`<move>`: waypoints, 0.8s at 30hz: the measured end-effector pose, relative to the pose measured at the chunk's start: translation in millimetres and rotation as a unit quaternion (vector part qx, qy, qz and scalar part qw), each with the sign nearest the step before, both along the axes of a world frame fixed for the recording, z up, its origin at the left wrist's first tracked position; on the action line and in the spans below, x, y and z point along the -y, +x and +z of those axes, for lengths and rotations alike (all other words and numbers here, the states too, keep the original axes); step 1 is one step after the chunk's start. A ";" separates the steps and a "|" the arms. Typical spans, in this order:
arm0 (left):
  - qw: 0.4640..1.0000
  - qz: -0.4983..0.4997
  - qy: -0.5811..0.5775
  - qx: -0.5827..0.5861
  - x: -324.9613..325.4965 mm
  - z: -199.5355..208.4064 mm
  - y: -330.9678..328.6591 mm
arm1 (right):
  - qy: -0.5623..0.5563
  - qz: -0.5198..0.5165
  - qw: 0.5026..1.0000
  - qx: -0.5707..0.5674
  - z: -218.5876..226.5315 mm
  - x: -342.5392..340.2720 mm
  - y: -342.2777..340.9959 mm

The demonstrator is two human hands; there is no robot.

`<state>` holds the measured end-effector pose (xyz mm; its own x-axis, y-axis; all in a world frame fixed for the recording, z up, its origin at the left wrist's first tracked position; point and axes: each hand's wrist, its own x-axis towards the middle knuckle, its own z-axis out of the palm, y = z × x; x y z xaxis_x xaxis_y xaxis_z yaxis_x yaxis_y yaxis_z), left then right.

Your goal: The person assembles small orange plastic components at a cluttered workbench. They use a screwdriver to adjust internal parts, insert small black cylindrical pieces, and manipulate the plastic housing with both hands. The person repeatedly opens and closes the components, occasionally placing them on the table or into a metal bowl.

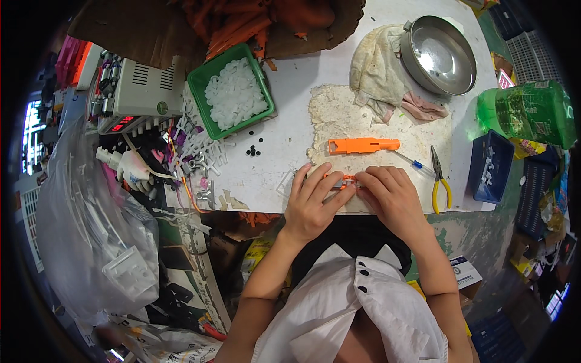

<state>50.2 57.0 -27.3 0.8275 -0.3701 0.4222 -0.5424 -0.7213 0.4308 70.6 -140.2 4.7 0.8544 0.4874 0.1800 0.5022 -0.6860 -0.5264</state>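
Note:
My left hand (313, 202) and my right hand (387, 196) meet at the table's near edge. Between them they grip an orange plastic part (347, 179), mostly covered by my fingers; some grey or pale detail shows on it. Just beyond lies an orange plastic housing half (363, 145), flat on a worn pale board (327, 115). A screwdriver (417, 164) with a clear and blue handle rests right of the housing. Further right are needle-nose pliers (440, 181) with yellow grips, jaws pointing away from me.
A green bin (270, 100) of white plastic pieces stands far left, with several small black parts (254, 147) near it. Orange parts (236, 27) fill a cardboard box behind. A cloth (375, 72), a metal bowl (439, 54), a green bottle (532, 114) and a blue tray (484, 190) occupy the right.

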 end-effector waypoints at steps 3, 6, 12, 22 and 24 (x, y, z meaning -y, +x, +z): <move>1.000 -0.004 -0.012 0.002 0.7 0.9 0.7 | -0.004 0.001 1.000 -0.006 1.6 -0.7 0.3; 0.997 0.002 -0.075 -0.012 0.0 5.0 3.1 | 0.000 -0.001 1.000 -0.009 -0.3 0.5 -0.3; 0.987 0.031 -0.153 -0.035 -1.5 2.4 3.9 | 0.017 -0.008 1.000 -0.017 2.0 -2.6 -2.2; 0.981 0.042 -0.155 -0.105 -3.5 15.8 8.5 | 0.026 -0.024 0.999 -0.010 4.0 -8.3 -1.6; 0.988 0.009 -0.106 -0.116 -3.7 30.8 17.7 | 0.018 -0.030 0.999 -0.019 2.9 -6.9 -1.9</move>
